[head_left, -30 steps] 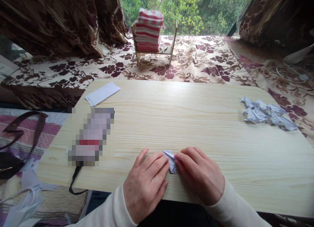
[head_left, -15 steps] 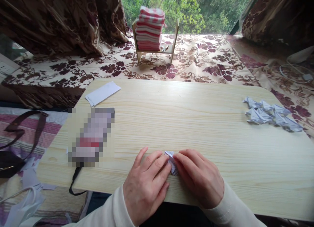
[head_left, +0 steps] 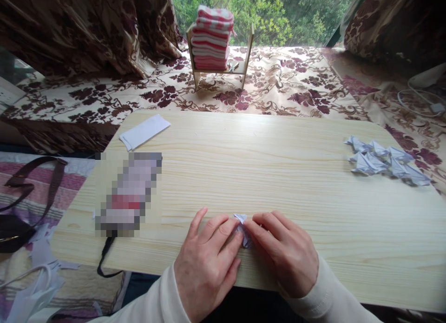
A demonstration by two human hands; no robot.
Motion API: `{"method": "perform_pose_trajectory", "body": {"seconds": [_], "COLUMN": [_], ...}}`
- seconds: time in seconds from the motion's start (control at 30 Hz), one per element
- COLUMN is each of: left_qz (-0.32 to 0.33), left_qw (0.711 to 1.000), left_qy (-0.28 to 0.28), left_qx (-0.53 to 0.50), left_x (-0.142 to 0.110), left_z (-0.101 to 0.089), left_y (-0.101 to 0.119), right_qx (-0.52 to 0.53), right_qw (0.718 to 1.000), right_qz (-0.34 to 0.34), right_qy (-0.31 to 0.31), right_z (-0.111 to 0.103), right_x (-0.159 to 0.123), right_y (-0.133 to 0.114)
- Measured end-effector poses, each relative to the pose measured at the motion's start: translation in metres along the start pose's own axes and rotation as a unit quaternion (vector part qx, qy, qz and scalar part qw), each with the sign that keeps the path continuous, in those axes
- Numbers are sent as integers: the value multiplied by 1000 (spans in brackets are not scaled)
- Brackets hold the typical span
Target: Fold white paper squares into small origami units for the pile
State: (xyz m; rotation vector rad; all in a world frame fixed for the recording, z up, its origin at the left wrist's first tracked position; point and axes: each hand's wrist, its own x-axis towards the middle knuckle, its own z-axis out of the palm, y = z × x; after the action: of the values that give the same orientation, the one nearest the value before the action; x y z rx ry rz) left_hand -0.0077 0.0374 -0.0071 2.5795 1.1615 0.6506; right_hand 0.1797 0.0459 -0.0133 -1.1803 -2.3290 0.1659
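Note:
A small piece of folded white paper [head_left: 246, 240] lies on the wooden table near its front edge, between my two hands. My left hand [head_left: 211, 260] rests on the paper's left side, its index and middle fingertips pressing the paper against the tabletop while the little finger sticks up. From the other side, my right hand [head_left: 287, 251] has thumb and index finger closed at the paper's right edge. Fingers cover much of the paper, so its full shape is hidden.
Several folded paper pieces [head_left: 386, 162] sit clustered at the table's right. A stack of white paper strips [head_left: 144, 131] lies at the back left, above a blurred-out phone-like object [head_left: 130, 188] with a black cord. Beyond the table, pink-and-white towels [head_left: 212, 39] stand on a small wooden rack.
My fingers have shifted slightly over the folded paper, covering more of its middle than a second ago. Both hands stay in the same place on the table.

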Motion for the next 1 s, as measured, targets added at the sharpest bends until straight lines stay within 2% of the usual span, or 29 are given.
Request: {"method": "perform_pose_trajectory", "body": {"seconds": [0.27, 0.5, 0.6, 0.7, 0.87, 1.0], "left_qz": [1, 13, 31, 18, 42, 44], "left_qw": [1000, 1000, 999, 1000, 998, 998], "left_qy": [-7, 13, 4, 1, -17, -32], "left_qx": [8, 11, 20, 21, 31, 34], "left_x": [0, 2, 4, 5, 8, 11], "left_z": [-2, -2, -2, -3, -6, -9], "left_y": [1, 1, 1, 0, -3, -5], "right_qx": [-53, -42, -37, -29, -42, -46], "right_qw": [997, 997, 998, 998, 994, 992], "right_qz": [-44, -50, -45, -45, -76, -72], "right_qy": [-23, -35, -33, -43, -63, -87], "right_z": [-5, -6, -5, -6, -9, -8], "right_x": [6, 8, 6, 6, 6, -4], "right_y": [-1, 1, 2, 3, 6, 10]}}
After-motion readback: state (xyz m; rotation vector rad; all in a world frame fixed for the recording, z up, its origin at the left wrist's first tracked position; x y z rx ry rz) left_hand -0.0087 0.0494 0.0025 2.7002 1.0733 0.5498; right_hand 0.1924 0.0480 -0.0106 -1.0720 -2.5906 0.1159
